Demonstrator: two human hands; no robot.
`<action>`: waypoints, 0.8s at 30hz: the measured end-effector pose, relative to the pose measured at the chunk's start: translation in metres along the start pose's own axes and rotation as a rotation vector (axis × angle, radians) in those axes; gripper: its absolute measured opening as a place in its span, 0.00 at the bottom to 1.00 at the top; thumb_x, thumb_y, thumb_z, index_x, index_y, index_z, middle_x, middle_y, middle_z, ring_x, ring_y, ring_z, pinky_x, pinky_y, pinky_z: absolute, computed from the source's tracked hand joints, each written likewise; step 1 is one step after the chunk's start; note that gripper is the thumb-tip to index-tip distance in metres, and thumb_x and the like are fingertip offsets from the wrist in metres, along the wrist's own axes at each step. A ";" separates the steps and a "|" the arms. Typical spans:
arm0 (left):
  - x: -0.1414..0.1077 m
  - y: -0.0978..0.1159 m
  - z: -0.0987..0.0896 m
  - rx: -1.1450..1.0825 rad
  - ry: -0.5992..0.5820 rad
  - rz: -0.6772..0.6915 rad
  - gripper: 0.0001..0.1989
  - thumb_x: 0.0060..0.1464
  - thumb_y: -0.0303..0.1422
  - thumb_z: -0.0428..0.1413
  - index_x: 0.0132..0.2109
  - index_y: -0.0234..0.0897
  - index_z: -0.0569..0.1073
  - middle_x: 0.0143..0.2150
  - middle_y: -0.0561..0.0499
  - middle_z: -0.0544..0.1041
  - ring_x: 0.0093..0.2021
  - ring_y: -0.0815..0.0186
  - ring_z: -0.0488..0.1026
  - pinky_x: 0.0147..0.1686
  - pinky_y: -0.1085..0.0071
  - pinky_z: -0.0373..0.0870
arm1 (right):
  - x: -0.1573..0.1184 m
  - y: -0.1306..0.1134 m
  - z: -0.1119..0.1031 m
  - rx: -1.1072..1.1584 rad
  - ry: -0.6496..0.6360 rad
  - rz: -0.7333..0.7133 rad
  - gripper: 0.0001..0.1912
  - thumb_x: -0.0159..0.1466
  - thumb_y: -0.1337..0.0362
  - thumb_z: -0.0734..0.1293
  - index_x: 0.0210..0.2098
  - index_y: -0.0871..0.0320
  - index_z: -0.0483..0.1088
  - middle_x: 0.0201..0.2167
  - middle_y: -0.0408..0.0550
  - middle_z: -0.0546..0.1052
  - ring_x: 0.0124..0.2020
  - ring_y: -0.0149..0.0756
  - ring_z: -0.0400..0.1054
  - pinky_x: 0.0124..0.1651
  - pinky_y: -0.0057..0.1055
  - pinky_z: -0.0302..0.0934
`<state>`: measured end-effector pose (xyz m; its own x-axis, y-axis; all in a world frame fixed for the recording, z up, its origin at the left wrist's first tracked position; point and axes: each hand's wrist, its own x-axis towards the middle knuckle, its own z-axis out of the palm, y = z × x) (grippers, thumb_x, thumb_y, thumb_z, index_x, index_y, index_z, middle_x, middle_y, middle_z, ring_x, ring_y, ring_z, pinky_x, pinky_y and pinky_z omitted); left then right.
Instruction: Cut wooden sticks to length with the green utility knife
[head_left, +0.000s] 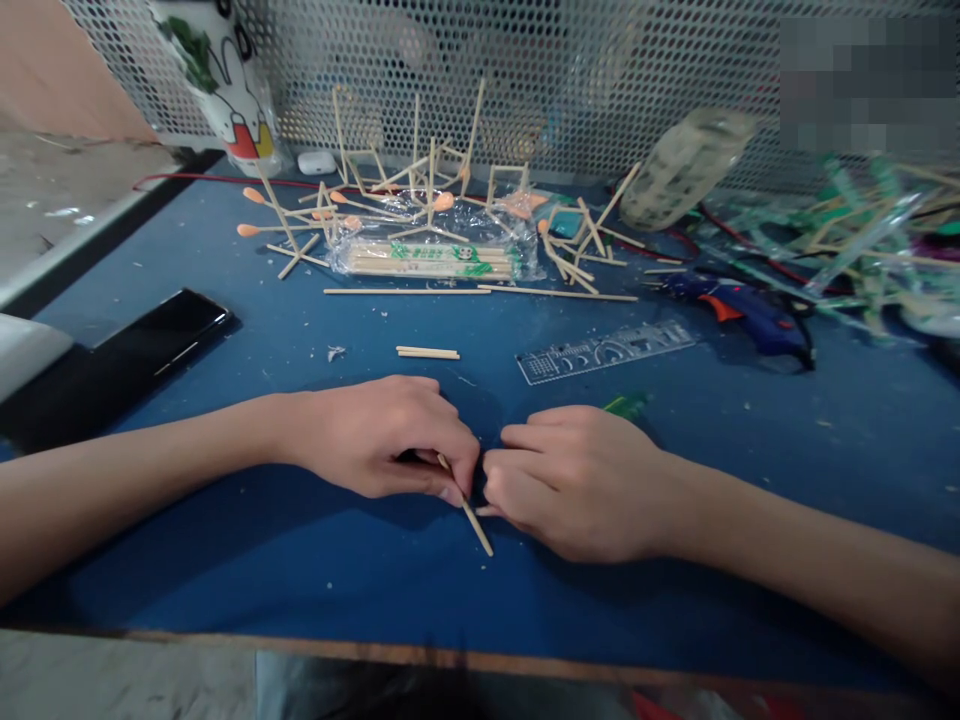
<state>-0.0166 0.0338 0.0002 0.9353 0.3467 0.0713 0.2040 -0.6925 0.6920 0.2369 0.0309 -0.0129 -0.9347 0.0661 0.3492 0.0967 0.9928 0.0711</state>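
Note:
Between the thumb and forefinger of my left hand [397, 435] is a short piece of bamboo stick [478, 530], slanting down toward the table's front edge. My right hand [577, 480] rests close beside it with curled fingers, knuckles up. Whatever those fingers hold, if anything, is hidden under the hand. A green and yellow object [628, 405] pokes out behind the right hand, mostly covered. Two short cut sticks [427, 353] lie side by side beyond my left hand. Farther back, two long sticks [409, 291] lie end to end.
Behind are a plastic pack of sticks [435, 262], stick frames with orange tips [431, 190] and a clear ruler [604, 352]. A blue glue gun [750, 315] lies right, near a jar [686, 165] and piled scraps [862, 240]. At left are a phone [142, 350] and cup [232, 100].

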 end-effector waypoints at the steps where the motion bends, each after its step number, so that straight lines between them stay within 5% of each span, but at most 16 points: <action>1: 0.000 0.000 0.000 0.004 -0.004 0.000 0.04 0.69 0.30 0.58 0.43 0.41 0.77 0.39 0.50 0.84 0.41 0.67 0.80 0.45 0.67 0.64 | 0.000 0.000 0.000 -0.001 -0.001 0.002 0.12 0.74 0.68 0.58 0.35 0.53 0.68 0.22 0.37 0.69 0.23 0.36 0.56 0.27 0.37 0.48; 24: 0.001 -0.004 0.002 0.026 -0.013 0.039 0.05 0.70 0.31 0.56 0.43 0.42 0.77 0.40 0.47 0.84 0.41 0.63 0.80 0.47 0.65 0.65 | 0.008 -0.015 -0.007 0.004 -0.068 0.081 0.13 0.73 0.70 0.56 0.37 0.53 0.68 0.21 0.37 0.70 0.21 0.35 0.62 0.25 0.37 0.48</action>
<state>-0.0165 0.0358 -0.0037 0.9463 0.3109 0.0883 0.1745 -0.7215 0.6701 0.2302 0.0164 -0.0049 -0.9451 0.1525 0.2890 0.1716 0.9843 0.0419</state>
